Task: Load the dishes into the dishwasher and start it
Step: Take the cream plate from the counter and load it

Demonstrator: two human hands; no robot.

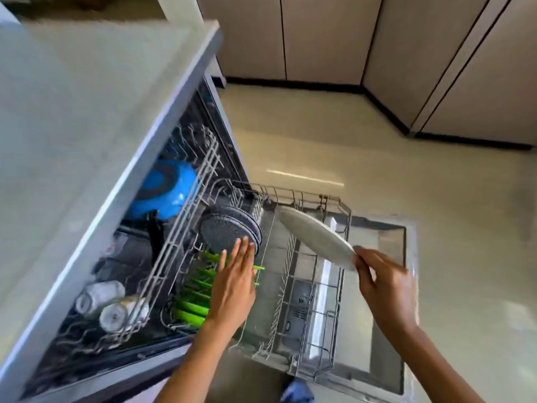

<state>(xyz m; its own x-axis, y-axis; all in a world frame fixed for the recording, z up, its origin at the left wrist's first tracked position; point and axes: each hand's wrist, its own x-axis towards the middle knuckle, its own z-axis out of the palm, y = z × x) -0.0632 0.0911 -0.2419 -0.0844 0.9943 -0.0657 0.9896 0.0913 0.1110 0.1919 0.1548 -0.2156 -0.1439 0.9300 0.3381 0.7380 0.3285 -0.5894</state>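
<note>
The dishwasher stands open, its lower rack (328,338) pulled out over the lowered door (380,330). My right hand (383,286) grips a white plate (315,235) by its near rim, holding it tilted above the rack's right half. My left hand (234,283) hovers flat with straight fingers over the green plates (191,308) standing in the rack. Dark speckled plates (226,228) stand just beyond its fingertips. A blue pot (168,190) and two metal cups (110,303) sit in the upper rack (186,222).
A grey countertop (87,112) overhangs the dishwasher on the left. Beige floor (406,175) lies to the right, and cabinet doors (436,53) line the far wall. A blue shoe (296,394) shows at the bottom edge.
</note>
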